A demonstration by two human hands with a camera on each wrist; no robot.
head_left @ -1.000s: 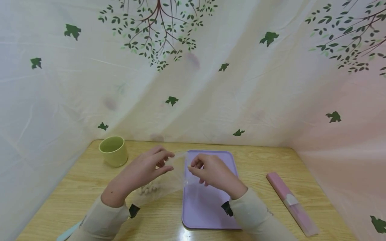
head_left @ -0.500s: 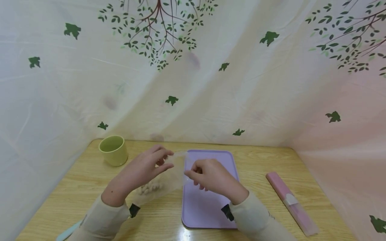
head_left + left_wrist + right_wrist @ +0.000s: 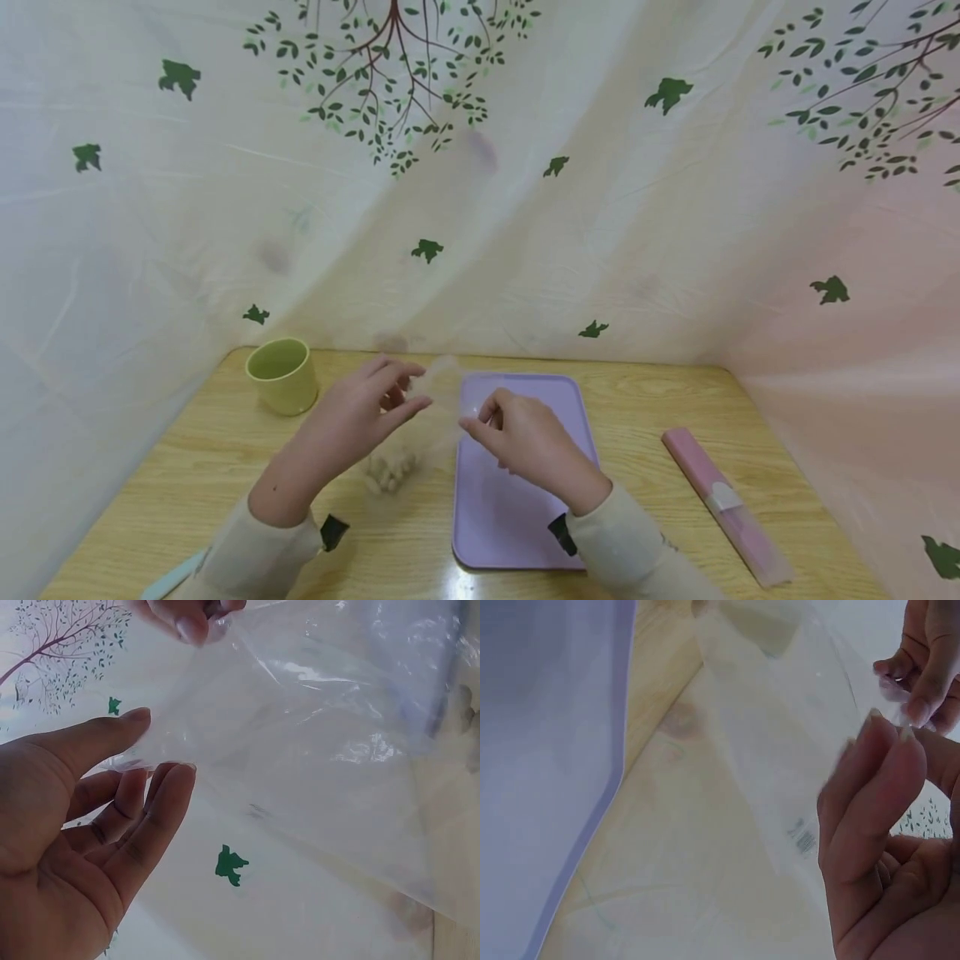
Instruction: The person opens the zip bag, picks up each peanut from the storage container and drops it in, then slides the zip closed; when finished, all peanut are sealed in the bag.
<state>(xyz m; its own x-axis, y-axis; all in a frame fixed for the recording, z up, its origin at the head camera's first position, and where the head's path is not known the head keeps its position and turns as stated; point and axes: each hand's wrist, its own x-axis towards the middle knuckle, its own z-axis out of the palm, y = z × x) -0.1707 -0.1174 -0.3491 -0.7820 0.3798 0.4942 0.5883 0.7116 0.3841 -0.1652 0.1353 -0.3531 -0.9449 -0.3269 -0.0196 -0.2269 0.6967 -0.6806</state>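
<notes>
A clear plastic bag [image 3: 337, 750] hangs between my two hands above the table, left of the lilac tray. Several small pale pieces [image 3: 390, 471] lie low inside it; their kind cannot be made out. My left hand [image 3: 360, 412] holds one part of the bag's edge between thumb and fingers. Opposite it, over the tray's upper left side, my right hand [image 3: 532, 442] pinches the edge with thumb and fingertips. In the right wrist view, a small barcode print [image 3: 805, 841] shows on the clear film. The thin film makes the bag's full outline hard to see.
The lilac tray [image 3: 510, 533] lies flat on the wooden table [image 3: 405, 558]. A yellow-green cup [image 3: 288, 387] stands at the back left. A pink, long narrow folded item with a pale band [image 3: 723, 500] lies right. A light blue object [image 3: 172, 575] shows partly beneath the left sleeve.
The right hand has shifted slightly left, and the left hand slightly up. The bag's edge has risen, and the pale pieces have slid a little to the right.
</notes>
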